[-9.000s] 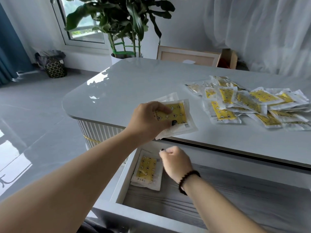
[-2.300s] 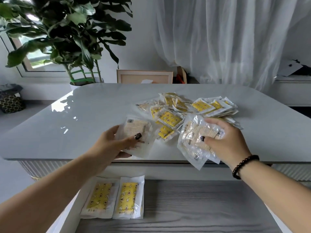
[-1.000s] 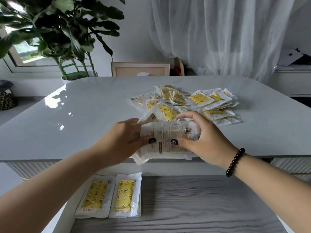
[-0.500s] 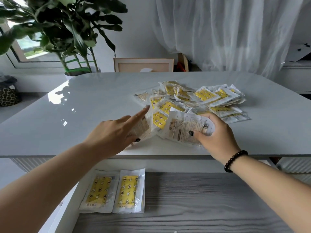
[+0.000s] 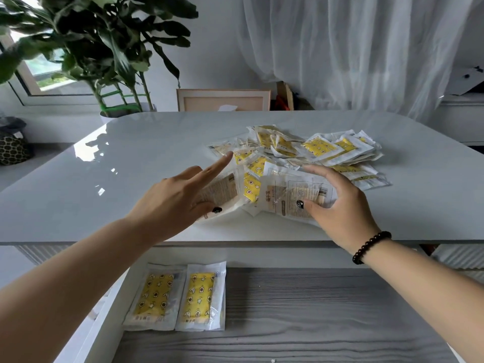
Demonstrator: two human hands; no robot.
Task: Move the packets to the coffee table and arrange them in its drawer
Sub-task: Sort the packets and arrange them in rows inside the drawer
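A heap of clear packets with yellow printed contents lies on the glossy grey coffee table. Below its front edge the drawer stands pulled out, its bottom grey wood grain. Two packets lie flat side by side in the drawer's left end. My left hand pinches a packet between thumb and fingers, back side up, with the index finger stretched toward the heap. My right hand grips another packet, label side up, at the heap's near edge.
A large potted plant stands behind the table's far left corner. A framed picture leans against the wall behind the table, beside white sheer curtains. A patterned basket sits on the floor at left.
One second ago both hands held one bundle of packets together at the table's edge. They have parted since, each with a packet, and the left index finger now stretches toward the heap.
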